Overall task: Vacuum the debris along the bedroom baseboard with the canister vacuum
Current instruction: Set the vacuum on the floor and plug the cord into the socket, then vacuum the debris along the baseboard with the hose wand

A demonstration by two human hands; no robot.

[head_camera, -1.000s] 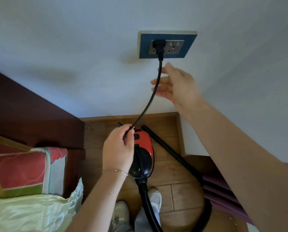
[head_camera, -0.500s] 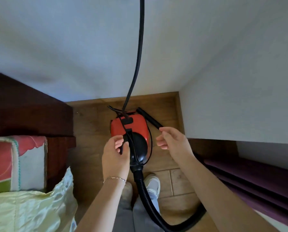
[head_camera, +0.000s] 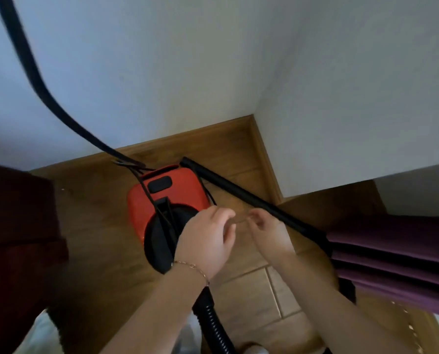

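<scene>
Left hand (head_camera: 208,241) and right hand (head_camera: 270,232) hover by the red plastic canister vacuum's (head_camera: 167,192) right side, fingers curled toward each other. I cannot tell if they pinch anything.

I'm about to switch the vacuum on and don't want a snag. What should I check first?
1. Power cord plugged in: cannot tell, its far end is out of view.
2. Cord clear of canister vacuum: not ok, it crosses the red top.
3. Left hand and right hand free: cannot tell, curled fingers are blurred.
4. Hose joined to canister: cannot tell, the left wrist hides the joint.
5. Wand reachable: ok, it lies on the floor right of the canister.
</scene>
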